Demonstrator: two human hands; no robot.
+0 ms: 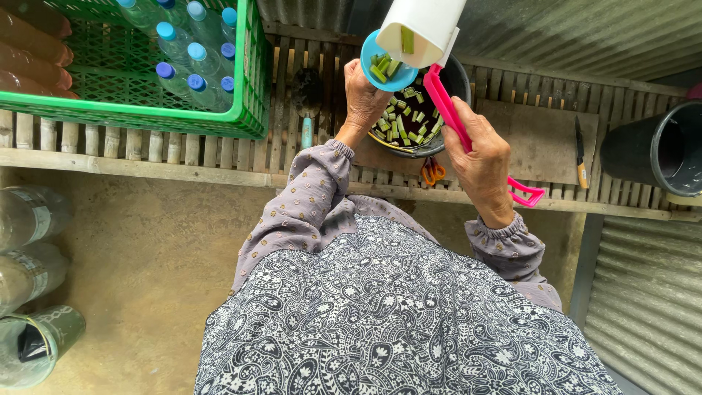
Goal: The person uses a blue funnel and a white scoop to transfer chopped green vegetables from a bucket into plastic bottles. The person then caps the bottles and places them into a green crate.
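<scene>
We see right hand (482,157) closed around pink plastic handle (468,132) of white cylindrical chopper (420,29), held tilted over dark round bowl (455,77). Left hand (363,95) grips blue round cap (384,62) at chopper mouth, green vegetable pieces (384,66) in it. More cut green pieces (406,117) in bowl on slatted bamboo bench (219,150). Orange-handled scissors (433,172) just beside bowl. Farther left, green plastic crate (146,110) with blue-capped bottles (190,66). Right: knife (580,153) on wooden board (537,139), black bucket (658,150).

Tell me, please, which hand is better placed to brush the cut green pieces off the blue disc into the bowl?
Probably the left hand: its fingers already rest on the blue disc, right above the bowl. The right hand is busy gripping the pink handle.
</scene>
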